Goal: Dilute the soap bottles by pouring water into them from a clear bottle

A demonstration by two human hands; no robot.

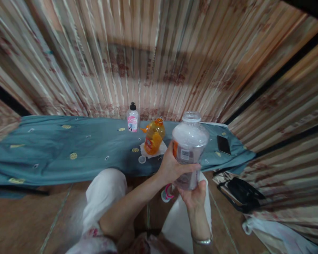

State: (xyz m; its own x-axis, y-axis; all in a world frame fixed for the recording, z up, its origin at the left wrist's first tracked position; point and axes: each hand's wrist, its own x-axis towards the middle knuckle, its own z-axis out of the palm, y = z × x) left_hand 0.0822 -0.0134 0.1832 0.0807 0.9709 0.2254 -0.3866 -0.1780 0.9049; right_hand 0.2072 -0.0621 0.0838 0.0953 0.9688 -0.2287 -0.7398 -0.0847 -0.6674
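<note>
A big clear plastic bottle (192, 137) with an uncapped neck is held up in front of me, above the table edge on the right. It has a barcode label and an orange patch on its side. My left hand (176, 165) is wrapped around its body. Beneath, my right hand (194, 194) grips the bottle's base; part of its fingers is hidden behind the plastic. Left of the big bottle, an orange bottle (155, 137) stands on a white tissue (162, 150). A small round translucent cap (142, 159) lies just in front of it.
A clear bottle with pink label and black cap (133, 120) stands farther back on the teal cloth (95, 148). A dark phone-like slab (223, 145) lies at the right. A black bag (241, 194) rests on the floor; a pink-and-white item (167, 193) shows below the table.
</note>
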